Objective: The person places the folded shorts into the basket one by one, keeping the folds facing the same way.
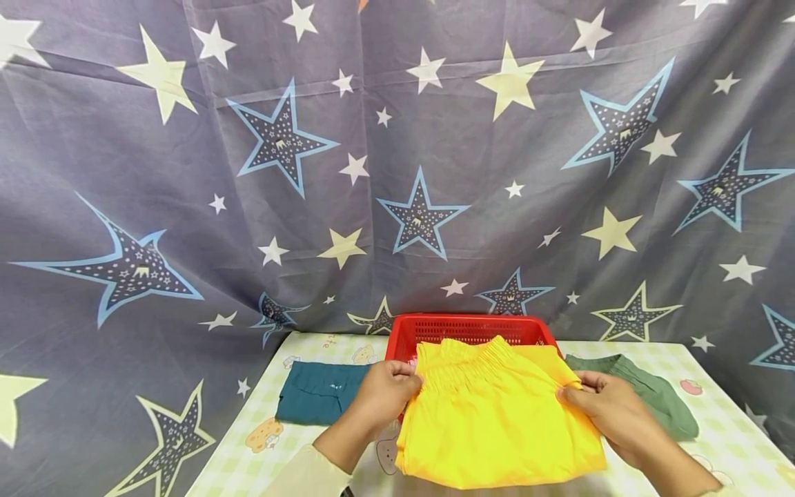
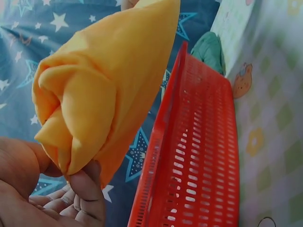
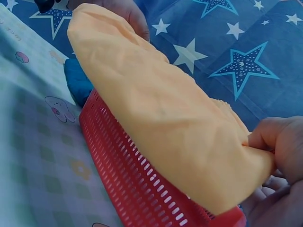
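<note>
Folded yellow shorts (image 1: 497, 421) with a gathered elastic waistband hang between both hands in the head view, in front of and above the red basket (image 1: 406, 331). My left hand (image 1: 386, 390) pinches their left side near the waistband; in the left wrist view its thumb and fingers grip the bunched folds. On the opposite side, my right hand (image 1: 611, 411) pinches the other edge, thumb on the near face. The right wrist view shows the yellow cloth (image 3: 161, 113) stretched over the basket's perforated side (image 3: 128, 165). The shorts hide much of the basket's inside.
Left of the basket lies a folded dark teal garment (image 1: 317, 393), partly behind my left wrist. A folded green garment (image 1: 658, 397) lies to the right, behind my right hand. A checked cloth (image 1: 242, 462) covers the table, and a grey star-patterned curtain (image 1: 397, 159) hangs behind.
</note>
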`<state>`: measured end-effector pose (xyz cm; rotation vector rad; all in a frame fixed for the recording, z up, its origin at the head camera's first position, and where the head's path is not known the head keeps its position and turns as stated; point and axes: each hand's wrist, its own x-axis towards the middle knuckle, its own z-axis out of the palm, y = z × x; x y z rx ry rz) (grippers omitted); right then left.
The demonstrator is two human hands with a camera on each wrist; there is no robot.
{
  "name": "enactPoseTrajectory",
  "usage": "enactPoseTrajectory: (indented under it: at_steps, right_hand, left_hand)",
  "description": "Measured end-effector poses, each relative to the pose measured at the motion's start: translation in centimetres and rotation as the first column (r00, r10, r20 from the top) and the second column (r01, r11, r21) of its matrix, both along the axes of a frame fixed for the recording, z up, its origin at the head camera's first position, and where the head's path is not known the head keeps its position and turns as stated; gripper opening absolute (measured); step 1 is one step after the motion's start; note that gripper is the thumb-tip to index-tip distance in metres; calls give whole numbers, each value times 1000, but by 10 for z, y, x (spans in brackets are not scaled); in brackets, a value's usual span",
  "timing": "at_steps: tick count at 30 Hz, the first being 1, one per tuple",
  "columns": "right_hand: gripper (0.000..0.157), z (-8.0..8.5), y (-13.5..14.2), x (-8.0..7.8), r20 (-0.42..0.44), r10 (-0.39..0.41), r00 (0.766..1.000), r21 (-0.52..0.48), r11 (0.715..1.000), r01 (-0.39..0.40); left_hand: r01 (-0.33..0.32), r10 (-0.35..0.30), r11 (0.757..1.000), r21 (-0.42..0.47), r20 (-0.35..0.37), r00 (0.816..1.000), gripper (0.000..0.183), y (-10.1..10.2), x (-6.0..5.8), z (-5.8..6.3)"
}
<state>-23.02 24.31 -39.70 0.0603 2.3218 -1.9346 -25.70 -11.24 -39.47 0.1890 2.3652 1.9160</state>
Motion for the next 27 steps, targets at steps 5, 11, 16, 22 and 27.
enactPoseTrajectory:
  at_steps: [5,11,16,22,27]
  right_hand:
    - [58,-2,-5,-5,4,-20,1000,-1,1000,20]
    - [59,-5,-13,-10,-3,-38,999,-30,999,38]
    - [57,-7,-19,-13,-10,-57,998,-41,998,56]
    - [52,-8,-23,-15,-17,-76,997,-32,997,76]
    - [50,-7,-25,-16,-16,-73,997,-40,997,73]
  left_hand:
    - [-44,44,999,-10,-8,999,28,3,-5,-1]
    - [-70,70,998,7,-57,996,27,6,-9,-1]
    - [-59,58,998,-11,-91,994,15,8,-12,-1]
    - [-62,61,998,-10,-78,995,15,11,-15,-3]
    - [-38,36,999,-23,-74,997,31,14,-17,-4]
